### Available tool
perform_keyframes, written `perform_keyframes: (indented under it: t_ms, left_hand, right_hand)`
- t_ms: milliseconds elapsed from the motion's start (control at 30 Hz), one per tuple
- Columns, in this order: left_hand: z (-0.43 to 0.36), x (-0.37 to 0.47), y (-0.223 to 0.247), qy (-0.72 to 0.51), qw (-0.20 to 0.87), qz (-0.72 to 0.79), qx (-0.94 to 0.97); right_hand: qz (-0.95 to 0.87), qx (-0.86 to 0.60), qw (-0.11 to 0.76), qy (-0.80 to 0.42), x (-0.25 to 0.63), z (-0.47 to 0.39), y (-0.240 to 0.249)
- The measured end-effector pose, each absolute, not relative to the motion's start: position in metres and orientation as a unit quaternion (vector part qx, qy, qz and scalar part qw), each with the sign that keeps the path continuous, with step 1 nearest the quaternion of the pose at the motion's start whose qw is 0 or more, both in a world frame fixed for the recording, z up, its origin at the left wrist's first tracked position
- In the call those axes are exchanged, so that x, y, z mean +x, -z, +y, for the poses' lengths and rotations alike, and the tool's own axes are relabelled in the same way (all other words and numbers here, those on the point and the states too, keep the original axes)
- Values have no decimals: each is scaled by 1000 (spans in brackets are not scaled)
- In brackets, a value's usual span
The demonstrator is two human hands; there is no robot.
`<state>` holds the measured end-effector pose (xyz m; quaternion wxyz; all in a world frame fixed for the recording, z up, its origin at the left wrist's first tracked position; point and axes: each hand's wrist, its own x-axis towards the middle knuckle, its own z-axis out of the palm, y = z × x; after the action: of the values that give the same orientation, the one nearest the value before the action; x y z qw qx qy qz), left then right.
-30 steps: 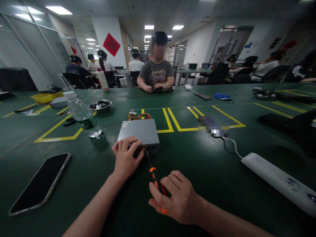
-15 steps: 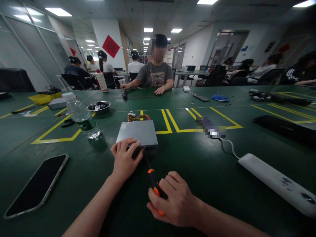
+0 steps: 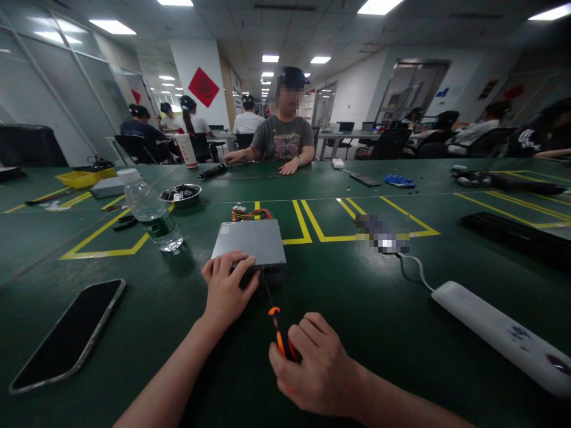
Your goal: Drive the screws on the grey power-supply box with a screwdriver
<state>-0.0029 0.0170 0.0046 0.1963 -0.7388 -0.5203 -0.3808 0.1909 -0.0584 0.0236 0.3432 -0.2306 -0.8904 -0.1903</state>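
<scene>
A grey metal box (image 3: 250, 241), which looks like a power supply unit, lies on the green table (image 3: 357, 333), with a bundle of coloured wires (image 3: 252, 214) behind it. My left hand (image 3: 229, 288) grips the box's near left edge, fingers on top and thumb at the near side. My right hand (image 3: 314, 362) is closed around the orange and black handle of a screwdriver (image 3: 277, 330). Its thin shaft points away from me, and the tip meets the near face of the box beside my left thumb. The exact contact spot is too small to make out.
A water bottle (image 3: 154, 214) and a metal bowl (image 3: 181, 195) stand left of the box. A phone (image 3: 69, 336) lies at the near left, a white power strip (image 3: 499, 336) at the right. Across the table sits a person (image 3: 285, 134).
My right fingers have shifted slightly around the screwdriver handle. Across the table, the dark object by the person's hand has turned sideways. The camera view has shifted slightly.
</scene>
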Motion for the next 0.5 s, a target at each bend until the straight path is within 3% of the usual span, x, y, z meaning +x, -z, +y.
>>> perform_keyframes:
  t_ms: [300, 500]
  left_hand:
    - [15, -2, -7, 380, 183, -524, -740]
    - [15, -2, -7, 382, 174, -525, -740]
  right_hand:
    - [-883, -262, 368, 129, 194, -56, -21]
    - [-890, -235, 347, 182, 191, -59, -24]
